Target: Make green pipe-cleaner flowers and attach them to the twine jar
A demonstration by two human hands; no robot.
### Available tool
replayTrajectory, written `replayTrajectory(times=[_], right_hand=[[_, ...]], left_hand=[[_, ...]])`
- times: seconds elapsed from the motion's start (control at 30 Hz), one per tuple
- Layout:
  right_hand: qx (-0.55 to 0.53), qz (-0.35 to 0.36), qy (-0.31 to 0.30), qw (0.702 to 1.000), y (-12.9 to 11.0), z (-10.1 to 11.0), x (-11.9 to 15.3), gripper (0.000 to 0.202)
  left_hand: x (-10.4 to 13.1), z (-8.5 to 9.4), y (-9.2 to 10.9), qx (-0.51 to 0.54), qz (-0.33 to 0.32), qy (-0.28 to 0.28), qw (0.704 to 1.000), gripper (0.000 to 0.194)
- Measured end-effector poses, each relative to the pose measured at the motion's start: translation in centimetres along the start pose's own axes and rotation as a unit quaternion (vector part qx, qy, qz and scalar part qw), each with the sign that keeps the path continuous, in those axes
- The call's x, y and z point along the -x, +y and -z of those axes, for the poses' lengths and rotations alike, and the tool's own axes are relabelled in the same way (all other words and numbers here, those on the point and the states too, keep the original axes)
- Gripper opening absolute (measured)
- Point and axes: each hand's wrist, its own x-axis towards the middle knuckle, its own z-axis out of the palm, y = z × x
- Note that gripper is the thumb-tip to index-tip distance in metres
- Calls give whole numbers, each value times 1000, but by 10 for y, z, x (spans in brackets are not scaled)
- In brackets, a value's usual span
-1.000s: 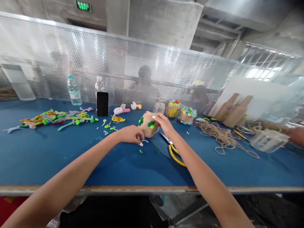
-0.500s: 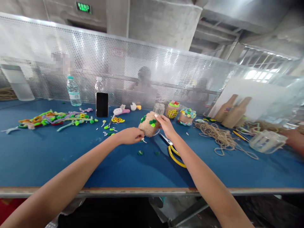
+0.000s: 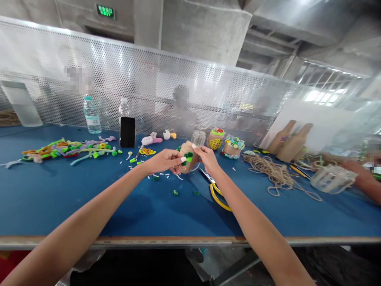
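Note:
A twine-wrapped jar (image 3: 193,162) with green curled pieces on its side is held above the blue table. My right hand (image 3: 206,157) grips its upper right side, thumb on top. My left hand (image 3: 169,161) is at the jar's left side, thumb and fingers pinched on a green piece (image 3: 185,159) against the wrap. Right below the jar lie scissors with yellow handles (image 3: 218,196), partly behind my right forearm. Two small green pieces (image 3: 175,192) rest on the table, and white scraps are scattered near my left hand.
Colourful fuzzy stems (image 3: 68,150) lie at the left by a phone (image 3: 127,132) and bottles. Decorated jars (image 3: 233,147) stand behind; twine (image 3: 270,169), wrapped bottles (image 3: 297,143) and a clear jar (image 3: 333,178) are at the right, with another person's arm (image 3: 361,178).
My left hand has risen from below the jar's left edge onto its green pieces. The jar has turned slightly, and white scraps under my left hand now show. The other person's arm has moved.

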Motion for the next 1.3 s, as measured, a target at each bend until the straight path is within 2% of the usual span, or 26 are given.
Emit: replayTrajectory(times=[0.27, 0.43, 0.63, 0.83, 1.07, 1.3], right_hand=[[-131, 6, 113, 985, -16, 11, -9, 30], [-120, 12, 128, 984, -13, 8, -7, 27], [-38, 43, 100, 993, 6, -6, -1, 19], [20, 74, 84, 994, 19, -8, -2, 21], [65, 97, 84, 990, 28, -8, -7, 22], [87, 118, 84, 986, 27, -9, -3, 21]], left_hand=[[0, 6, 3, 47, -38, 147, 987, 14], [-4, 5, -4, 13, -51, 195, 979, 8], [-6, 1, -10, -68, -68, 218, 971, 9], [-7, -3, -20, -139, -77, 235, 959, 13], [-9, -8, -35, -156, -66, 232, 958, 21], [-10, -11, -40, -162, -57, 222, 960, 21]])
